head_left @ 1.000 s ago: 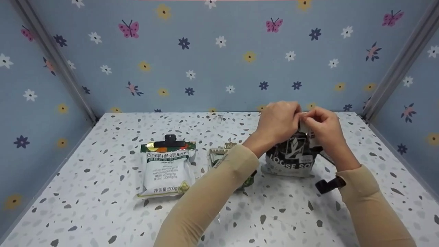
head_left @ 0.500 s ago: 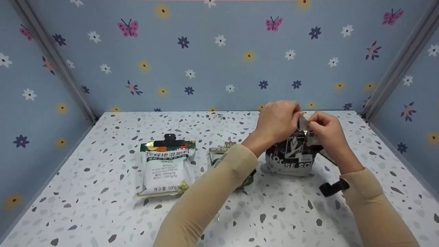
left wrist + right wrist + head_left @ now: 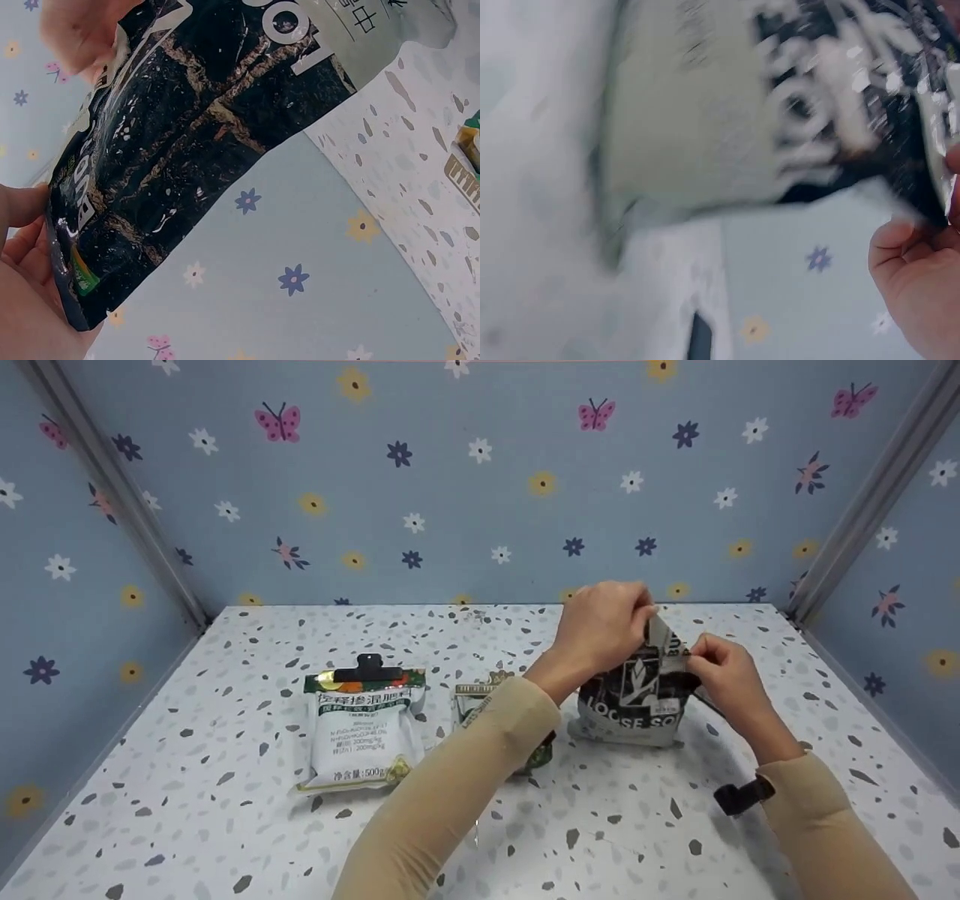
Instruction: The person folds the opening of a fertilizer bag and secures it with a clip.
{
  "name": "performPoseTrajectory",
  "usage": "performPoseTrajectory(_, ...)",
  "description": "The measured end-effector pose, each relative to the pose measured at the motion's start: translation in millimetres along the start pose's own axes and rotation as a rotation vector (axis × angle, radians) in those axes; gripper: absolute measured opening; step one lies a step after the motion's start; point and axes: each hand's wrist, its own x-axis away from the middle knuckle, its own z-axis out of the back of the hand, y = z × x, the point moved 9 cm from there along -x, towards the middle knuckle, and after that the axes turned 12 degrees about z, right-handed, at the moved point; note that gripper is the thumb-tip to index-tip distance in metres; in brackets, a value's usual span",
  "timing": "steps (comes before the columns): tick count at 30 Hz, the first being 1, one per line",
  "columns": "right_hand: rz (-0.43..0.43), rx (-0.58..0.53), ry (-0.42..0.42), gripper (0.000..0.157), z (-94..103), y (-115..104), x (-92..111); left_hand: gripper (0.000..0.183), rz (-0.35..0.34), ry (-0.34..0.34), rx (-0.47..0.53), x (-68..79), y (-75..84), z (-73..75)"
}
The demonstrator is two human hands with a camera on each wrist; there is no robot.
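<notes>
A black and grey bag of loose soil stands on the right part of the table. My left hand pinches its top left corner; in the left wrist view that corner lies between thumb and fingers. My right hand pinches the bag's upper right edge, lower than the left hand. Between the hands the top edge slants down to the right. In the right wrist view the bag's lower part is blurred, while the right fingers hold its dark edge. Whether the bag's mouth is open I cannot tell.
On the left lies a white fertilizer bag with a black clip across its top. A green packet is partly hidden under my left forearm. A dark narrow thing shows on the table. Patterned walls enclose the table.
My right hand has moved right and down from beside the left hand, along the bag's top edge. The left hand has stayed at its corner. More of the bag's top now shows.
</notes>
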Motion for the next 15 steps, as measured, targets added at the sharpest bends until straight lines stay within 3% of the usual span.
performPoseTrajectory(4, -0.034, -0.009, -0.028, 0.016, 1.7, 11.1, 6.0, 0.019, -0.006, -0.007, 0.0, -0.5, 0.6, -0.5)
performPoseTrajectory(15, -0.024, -0.049, -0.085, 0.023, 3.7, 14.6, 8.1, 0.014, 0.008, -0.004, -0.008, -0.2, 0.0, -2.3)
